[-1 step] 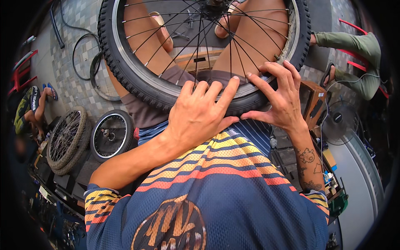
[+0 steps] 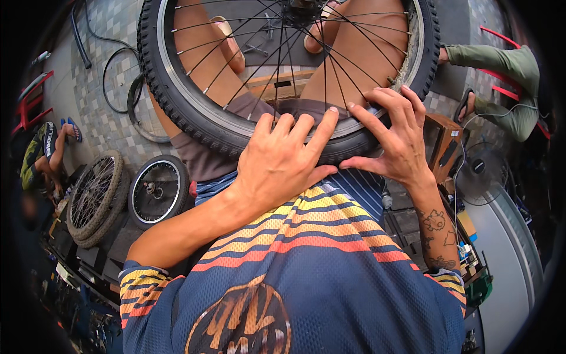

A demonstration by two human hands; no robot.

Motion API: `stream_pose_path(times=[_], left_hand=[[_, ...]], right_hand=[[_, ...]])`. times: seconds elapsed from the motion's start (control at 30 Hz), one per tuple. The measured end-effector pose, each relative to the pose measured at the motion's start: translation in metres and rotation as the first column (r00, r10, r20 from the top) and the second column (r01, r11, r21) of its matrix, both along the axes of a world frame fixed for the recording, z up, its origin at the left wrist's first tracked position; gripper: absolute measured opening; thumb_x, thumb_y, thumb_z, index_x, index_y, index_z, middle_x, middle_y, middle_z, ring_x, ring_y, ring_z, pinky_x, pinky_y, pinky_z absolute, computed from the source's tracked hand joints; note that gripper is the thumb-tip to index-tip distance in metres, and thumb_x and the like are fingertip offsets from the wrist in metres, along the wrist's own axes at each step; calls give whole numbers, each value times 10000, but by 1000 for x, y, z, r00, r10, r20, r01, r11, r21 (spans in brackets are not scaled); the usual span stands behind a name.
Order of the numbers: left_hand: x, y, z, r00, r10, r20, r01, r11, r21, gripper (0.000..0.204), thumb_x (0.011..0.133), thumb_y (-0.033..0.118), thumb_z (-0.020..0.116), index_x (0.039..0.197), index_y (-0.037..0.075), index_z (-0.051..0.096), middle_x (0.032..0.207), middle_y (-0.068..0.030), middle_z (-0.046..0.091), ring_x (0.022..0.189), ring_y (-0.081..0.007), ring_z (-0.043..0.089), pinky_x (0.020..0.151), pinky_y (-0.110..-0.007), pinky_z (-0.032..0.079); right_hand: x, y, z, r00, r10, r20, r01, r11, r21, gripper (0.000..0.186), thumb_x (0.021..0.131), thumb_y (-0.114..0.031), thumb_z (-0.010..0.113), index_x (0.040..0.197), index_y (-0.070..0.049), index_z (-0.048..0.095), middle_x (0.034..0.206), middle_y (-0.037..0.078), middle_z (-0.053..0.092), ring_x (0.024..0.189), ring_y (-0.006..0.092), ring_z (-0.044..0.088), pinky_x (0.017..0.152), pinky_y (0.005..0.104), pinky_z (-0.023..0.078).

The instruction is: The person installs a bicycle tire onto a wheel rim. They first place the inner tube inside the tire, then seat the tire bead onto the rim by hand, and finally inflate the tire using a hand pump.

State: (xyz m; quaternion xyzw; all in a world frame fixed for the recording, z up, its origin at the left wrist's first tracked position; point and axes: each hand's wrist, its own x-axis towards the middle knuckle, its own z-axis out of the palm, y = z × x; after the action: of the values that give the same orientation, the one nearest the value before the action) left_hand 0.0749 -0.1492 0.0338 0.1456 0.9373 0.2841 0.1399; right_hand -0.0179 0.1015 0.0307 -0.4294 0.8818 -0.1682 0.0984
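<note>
A bicycle wheel with a knobby black tyre [image 2: 203, 134], a silver rim [image 2: 231, 121] and black spokes stands over my lap, its top running out of the picture. My left hand [image 2: 277, 150] grips the tyre's near side, fingers over it onto the rim and thumb at the outer edge. To its right, my right hand [image 2: 401, 130] holds the same stretch, fingertips at the rim and thumb under the tyre. Along the right inner side, a rough pale strip [image 2: 411, 56] shows by the rim. The wheel's hub [image 2: 300, 12] is at the upper edge.
Two more wheels, one muddy [image 2: 94, 197] and one small [image 2: 158, 192], lie at left. A loose tyre [image 2: 138, 121] rests on the tiled floor. Right stand a wooden box [image 2: 443, 141] and a fan [image 2: 482, 171]. Other people sit at far left and right. Tools [image 2: 256, 48] lie between my feet.
</note>
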Motion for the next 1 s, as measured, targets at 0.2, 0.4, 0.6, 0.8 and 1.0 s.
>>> stream_pose_path(times=[0.2,0.4,0.6,0.8,1.0], left_hand=[[-9,-2,-13,997,-16,-75,16,1000,-2,847,811,467,892,1539,113,638,1069,-71,661,917,-266,631,807,-431,471],[-14,-5,-17,997,-25,-73,25,1000,8,785,827,417,891,1519,125,661,1030,-66,673,877,-257,645,781,-419,483],[-19,-12,-21,997,-33,-65,36,999,36,712,864,424,867,1481,121,682,1004,-71,681,870,-257,670,790,-428,506],[-21,-18,-24,997,-45,-65,49,998,48,720,861,442,866,1481,123,683,1007,-72,681,872,-251,672,790,-429,508],[-17,-22,-15,997,-77,-19,77,996,37,808,844,488,869,1535,133,645,1056,-58,662,918,-264,648,799,-418,497]], right_hand=[[-5,-2,-14,1000,-22,-8,22,999,-42,786,794,-709,812,1354,-160,761,1309,72,656,1343,295,595,1286,569,276],[-1,-4,-24,997,-77,-19,75,991,-106,712,767,-670,848,1266,-164,804,1239,52,683,1296,277,623,1256,555,289],[2,-12,-24,989,-145,18,146,983,-109,649,734,-649,879,1182,-182,824,1206,27,693,1269,253,633,1233,538,301],[1,-15,-24,984,-172,38,175,978,-109,663,703,-631,905,1176,-175,816,1213,24,691,1274,257,628,1241,533,289],[3,-15,-13,990,-111,84,117,991,-59,758,732,-642,880,1287,-138,766,1316,77,667,1363,302,580,1284,567,280]])
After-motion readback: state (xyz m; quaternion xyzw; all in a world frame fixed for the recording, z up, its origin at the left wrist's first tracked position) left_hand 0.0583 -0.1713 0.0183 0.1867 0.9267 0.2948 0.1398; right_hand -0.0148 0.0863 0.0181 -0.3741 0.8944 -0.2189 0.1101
